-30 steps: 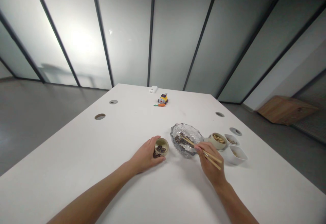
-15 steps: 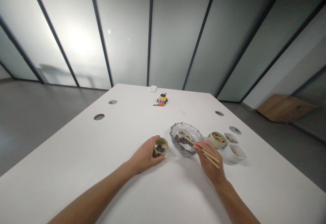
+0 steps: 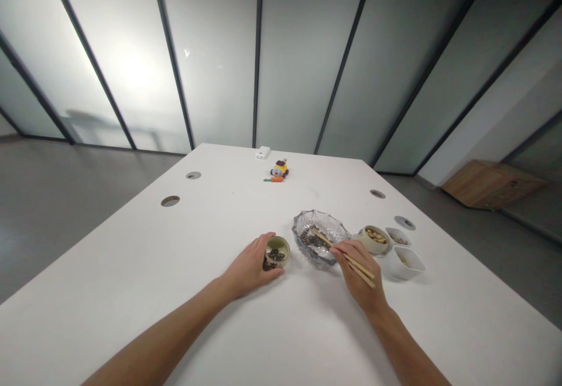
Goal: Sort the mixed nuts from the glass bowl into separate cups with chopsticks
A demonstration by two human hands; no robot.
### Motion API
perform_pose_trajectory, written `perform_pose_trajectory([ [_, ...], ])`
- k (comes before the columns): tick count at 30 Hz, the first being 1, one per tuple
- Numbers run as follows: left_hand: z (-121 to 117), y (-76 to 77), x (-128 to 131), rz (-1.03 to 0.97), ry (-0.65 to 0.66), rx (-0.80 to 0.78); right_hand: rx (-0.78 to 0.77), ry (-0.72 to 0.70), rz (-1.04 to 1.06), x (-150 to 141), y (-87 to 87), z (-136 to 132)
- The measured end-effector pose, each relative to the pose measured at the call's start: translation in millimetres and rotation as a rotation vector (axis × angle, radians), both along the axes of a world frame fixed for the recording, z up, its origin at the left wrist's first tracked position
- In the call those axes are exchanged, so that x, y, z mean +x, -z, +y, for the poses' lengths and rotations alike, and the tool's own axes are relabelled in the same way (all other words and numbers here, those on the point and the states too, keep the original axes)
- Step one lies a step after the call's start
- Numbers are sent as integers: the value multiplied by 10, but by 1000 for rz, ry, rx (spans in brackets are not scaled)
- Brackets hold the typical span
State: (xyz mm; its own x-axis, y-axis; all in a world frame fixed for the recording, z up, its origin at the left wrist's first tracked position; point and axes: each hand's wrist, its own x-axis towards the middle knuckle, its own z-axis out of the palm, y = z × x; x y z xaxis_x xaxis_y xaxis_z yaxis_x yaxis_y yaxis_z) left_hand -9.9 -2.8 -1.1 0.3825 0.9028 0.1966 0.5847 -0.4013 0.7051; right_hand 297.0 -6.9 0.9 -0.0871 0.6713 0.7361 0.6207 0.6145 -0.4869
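My left hand [image 3: 252, 266] curls around the left side of a small ceramic cup [image 3: 283, 260], which stands on the table with several dark beans [image 3: 275, 254] inside. In my right hand [image 3: 360, 272] is a pair of wooden chopsticks [image 3: 324, 238], their tips down among more dark beans [image 3: 309, 238] in a clear glass bowl [image 3: 337, 229] with a scalloped rim. Whether the tips pinch a bean is too small to tell. The bowl sits just right of the cup, with a gap between them.
Right of the glass bowl stand a ceramic cup [image 3: 367, 244] of pale nuts or beans and two white containers, one behind [image 3: 398, 236] and one nearer [image 3: 406, 264]. Farther back on the white table [image 3: 211, 222] lie a toy car [image 3: 280, 168], a toy carrot [image 3: 274, 180] and a white box [image 3: 262, 152].
My right hand and the chopsticks have shifted very slightly left within the bowl. My left hand stays on the cup.
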Motion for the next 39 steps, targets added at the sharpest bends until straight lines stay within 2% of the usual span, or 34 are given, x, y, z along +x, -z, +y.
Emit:
perform_pose_trajectory([
  [39,1,-15,10,-9,-16,-11,51,-5,-16,-32,-31,23],
])
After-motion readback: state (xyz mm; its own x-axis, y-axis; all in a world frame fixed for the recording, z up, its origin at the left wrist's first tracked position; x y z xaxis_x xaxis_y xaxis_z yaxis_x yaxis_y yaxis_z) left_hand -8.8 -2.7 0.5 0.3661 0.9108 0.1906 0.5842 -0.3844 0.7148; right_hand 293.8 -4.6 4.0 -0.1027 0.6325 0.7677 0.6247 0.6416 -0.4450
